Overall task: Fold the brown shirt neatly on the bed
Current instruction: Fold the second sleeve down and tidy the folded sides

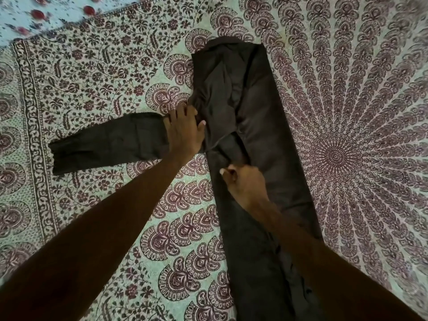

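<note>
The left hand lies flat with its fingers straight and slightly spread. It presses down on the dark brown shirt of soft cloth just where the one outstretched sleeve meets the body. The thumb points toward the middle of the garment, and the palm covers the seam.

The right hand is curled, knuckles up, on the middle of the dark brown shirt. Its fingers are bent under and appear to pinch a raised fold of the cloth, though the fingertips themselves are hidden beneath the hand. A thin crease runs from this grip up toward the left hand.

The dark brown shirt lies on the bed as a long, narrow strip running from the far collar end toward the person, its right side folded in. The sleeve sticks out flat to the left, with its cuff well away from the body.

Under it all is a printed bedspread, pale green with maroon paisley and a round mandala pattern. At the far left corner, a light blue cloth with red flowers borders the printed bedspread.
</note>
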